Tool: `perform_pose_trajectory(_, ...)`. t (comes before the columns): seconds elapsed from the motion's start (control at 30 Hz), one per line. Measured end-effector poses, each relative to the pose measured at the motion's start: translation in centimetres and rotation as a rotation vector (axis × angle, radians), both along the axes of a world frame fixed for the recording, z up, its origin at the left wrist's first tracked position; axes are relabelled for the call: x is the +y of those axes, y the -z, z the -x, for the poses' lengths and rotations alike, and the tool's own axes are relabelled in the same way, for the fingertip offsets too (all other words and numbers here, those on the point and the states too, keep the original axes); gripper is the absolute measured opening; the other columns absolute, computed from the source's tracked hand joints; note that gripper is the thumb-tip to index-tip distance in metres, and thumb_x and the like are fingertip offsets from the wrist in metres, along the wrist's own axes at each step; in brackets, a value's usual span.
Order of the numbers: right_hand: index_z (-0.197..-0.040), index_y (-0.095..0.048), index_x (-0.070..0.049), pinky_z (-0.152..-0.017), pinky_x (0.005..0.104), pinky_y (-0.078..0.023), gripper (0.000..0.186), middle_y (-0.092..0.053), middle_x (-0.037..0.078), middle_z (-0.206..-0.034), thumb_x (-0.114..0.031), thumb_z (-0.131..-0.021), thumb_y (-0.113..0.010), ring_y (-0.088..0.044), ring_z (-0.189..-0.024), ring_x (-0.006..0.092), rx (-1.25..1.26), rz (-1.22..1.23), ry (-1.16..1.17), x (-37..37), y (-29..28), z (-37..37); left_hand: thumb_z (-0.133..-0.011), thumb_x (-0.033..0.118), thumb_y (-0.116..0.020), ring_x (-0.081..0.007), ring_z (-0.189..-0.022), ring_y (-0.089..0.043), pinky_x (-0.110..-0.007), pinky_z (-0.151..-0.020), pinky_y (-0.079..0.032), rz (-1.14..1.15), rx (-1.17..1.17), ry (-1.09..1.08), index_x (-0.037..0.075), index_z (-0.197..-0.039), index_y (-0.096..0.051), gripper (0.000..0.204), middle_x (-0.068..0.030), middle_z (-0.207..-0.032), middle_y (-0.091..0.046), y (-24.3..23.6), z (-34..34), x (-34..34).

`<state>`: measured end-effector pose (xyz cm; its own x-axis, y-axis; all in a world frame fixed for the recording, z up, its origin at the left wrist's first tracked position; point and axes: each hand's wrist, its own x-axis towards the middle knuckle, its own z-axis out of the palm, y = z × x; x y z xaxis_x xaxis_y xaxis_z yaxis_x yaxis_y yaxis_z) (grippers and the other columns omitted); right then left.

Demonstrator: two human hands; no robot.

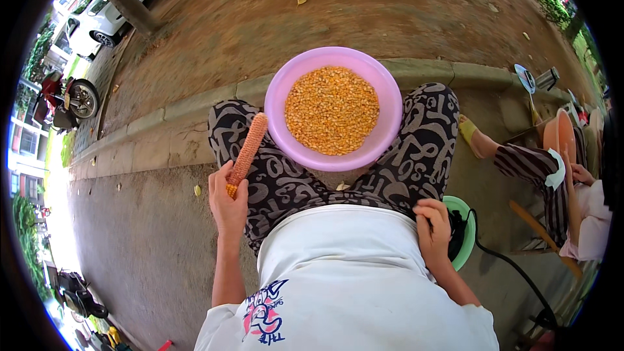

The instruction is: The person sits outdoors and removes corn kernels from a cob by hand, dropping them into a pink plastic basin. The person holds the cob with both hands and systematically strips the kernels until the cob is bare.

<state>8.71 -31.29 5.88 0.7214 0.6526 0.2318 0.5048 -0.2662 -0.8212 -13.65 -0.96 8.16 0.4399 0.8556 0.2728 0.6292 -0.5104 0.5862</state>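
Observation:
My left hand (227,205) is closed around the lower end of a corn cob (250,146). The cob is tilted, its reddish bare length pointing up and away, and a few yellow kernels remain near my fingers. Between my knees rests a pink-purple basin (281,136) with a heap of loose corn kernels (331,110) inside. The cob's top end is beside the basin's left rim. My right hand (434,224) lies by my right hip, fingers loosely bent and slightly apart, with nothing visible in them.
Beside my right hip stands a green basin (465,250) holding a dark object with a black cord (520,273). A co-worker (585,214) sits at the right by an orange basin (564,136). A curb (182,107) runs behind my basin; a motorcycle (71,101) and white car (107,16) stand left.

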Motion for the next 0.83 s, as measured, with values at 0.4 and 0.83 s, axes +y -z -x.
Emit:
perform_pose_trajectory(0.4,-0.101,-0.051,-0.001,-0.08,0.027,-0.039,0.016,-0.047,0.009,-0.101,0.002,-0.085,-0.049,-0.048,-0.091,0.0175,0.222,0.125,0.249,-5.3,1.5,0.6,-0.068,0.01,-0.071,-0.0279,-0.091,-0.055,-0.035,-0.082,-0.043,0.356,0.325,0.57,0.008,-0.104,-0.061,0.037,-0.0096,-0.097,-0.056,-5.0,3.0,-1.9)
perform_pose_trajectory(0.83,-0.126,-0.045,0.002,-0.097,0.0312,-0.033,0.048,-0.053,0.016,-0.121,-0.034,-0.096,-0.039,-0.047,-0.111,0.0182,0.989,0.675,0.193,-14.7,2.0,3.2,-0.07,0.026,-0.072,-0.0276,-0.096,-0.051,-0.035,-0.082,-0.043,0.381,0.384,0.702,0.009,-0.111,-0.057,0.047,-0.0087,-0.098,-0.053,-6.2,2.5,0.9)
